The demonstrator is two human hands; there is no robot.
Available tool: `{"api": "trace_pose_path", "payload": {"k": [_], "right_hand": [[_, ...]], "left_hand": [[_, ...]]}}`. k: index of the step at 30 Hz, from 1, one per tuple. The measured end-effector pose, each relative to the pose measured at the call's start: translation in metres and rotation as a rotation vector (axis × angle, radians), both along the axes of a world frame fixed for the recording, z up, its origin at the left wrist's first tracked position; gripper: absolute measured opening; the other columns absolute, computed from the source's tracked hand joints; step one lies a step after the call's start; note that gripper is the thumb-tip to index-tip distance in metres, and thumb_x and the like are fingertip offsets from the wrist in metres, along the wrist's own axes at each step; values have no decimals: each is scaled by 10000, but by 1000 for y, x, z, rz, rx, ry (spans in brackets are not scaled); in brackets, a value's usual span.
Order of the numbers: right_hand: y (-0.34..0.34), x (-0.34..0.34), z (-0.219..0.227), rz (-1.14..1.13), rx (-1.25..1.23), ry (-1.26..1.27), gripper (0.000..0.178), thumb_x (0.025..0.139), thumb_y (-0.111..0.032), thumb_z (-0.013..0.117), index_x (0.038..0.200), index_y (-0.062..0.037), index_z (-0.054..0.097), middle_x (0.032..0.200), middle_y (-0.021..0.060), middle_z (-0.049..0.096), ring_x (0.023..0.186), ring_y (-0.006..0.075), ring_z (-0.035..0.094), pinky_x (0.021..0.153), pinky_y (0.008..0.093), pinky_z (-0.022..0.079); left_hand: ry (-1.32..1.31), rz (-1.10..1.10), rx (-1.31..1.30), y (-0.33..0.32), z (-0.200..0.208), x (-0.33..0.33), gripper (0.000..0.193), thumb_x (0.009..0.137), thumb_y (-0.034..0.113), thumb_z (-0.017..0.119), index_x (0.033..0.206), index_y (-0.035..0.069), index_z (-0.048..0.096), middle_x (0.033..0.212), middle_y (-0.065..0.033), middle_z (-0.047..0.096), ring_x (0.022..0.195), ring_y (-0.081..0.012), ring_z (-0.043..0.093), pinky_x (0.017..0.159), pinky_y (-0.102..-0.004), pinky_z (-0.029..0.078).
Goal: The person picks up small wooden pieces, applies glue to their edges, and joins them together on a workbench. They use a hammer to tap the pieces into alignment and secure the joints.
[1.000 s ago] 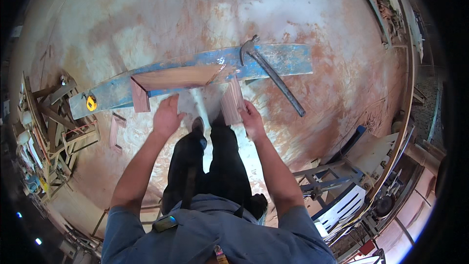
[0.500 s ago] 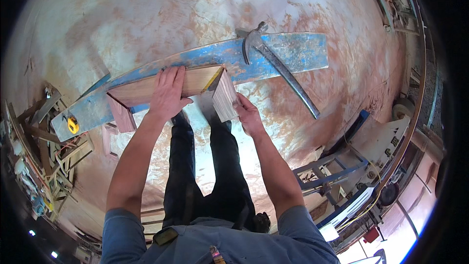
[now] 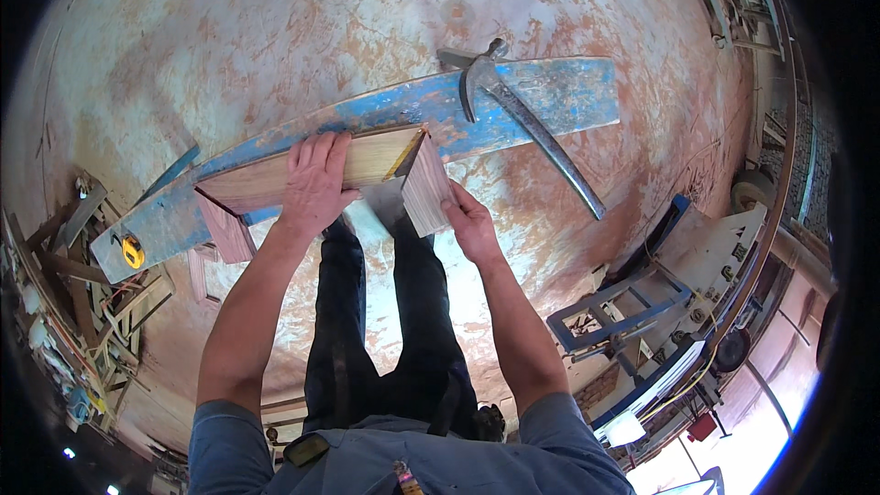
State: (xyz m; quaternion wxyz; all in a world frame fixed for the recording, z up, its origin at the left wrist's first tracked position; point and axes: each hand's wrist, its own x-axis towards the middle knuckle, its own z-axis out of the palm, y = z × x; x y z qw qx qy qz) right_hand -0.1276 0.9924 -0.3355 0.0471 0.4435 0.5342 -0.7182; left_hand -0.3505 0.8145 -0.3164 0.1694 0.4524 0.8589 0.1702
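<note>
A three-sided wooden frame piece rests over the blue-painted plank (image 3: 348,119), its long board (image 3: 247,181) running across in front of me. My left hand (image 3: 316,185) grips this board near its middle, fingers over the far edge and thumb on the near side. At the right corner a short pale board (image 3: 424,188) meets it at a slanted joint, where a yellow strip shows. My right hand (image 3: 472,222) is closed on that short board's outer side, thumb on top; the fingertips beneath are hidden. Another short board (image 3: 226,231) forms the left end.
A claw hammer (image 3: 536,128) lies across the plank's right part, its handle overhanging. A yellow tape measure (image 3: 131,250) sits at the left end. Wood scraps (image 3: 124,307) are piled at left. A blue metal frame (image 3: 623,312) stands at lower right on the stained floor (image 3: 302,18).
The view has shifted slightly. Both hands keep their holds on the wooden frame, and the boards' arrangement looks nearly the same.
</note>
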Motion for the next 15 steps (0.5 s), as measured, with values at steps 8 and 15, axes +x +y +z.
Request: {"api": "trace_pose_path", "payload": {"k": [8,15], "right_hand": [[2,-9,16,52,-44,-85,475,976,-104,543,1433,1,471,1288,77,611,1113,124,564,933,274,463],[2,-4,10,66,-9,-40,477,978,-103,543,1437,5,465,1301,67,606,1166,118,542,1014,270,420]], "left_hand": [[-19,8,-2,-2,-7,-1,952,568,239,896,1381,35,444,1337,-166,467,1255,-360,427,1084,-489,312],[-9,12,2,-2,-6,-1,897,586,225,883,1358,35,467,1334,-151,476,1247,-347,436,1081,-486,312]]}}
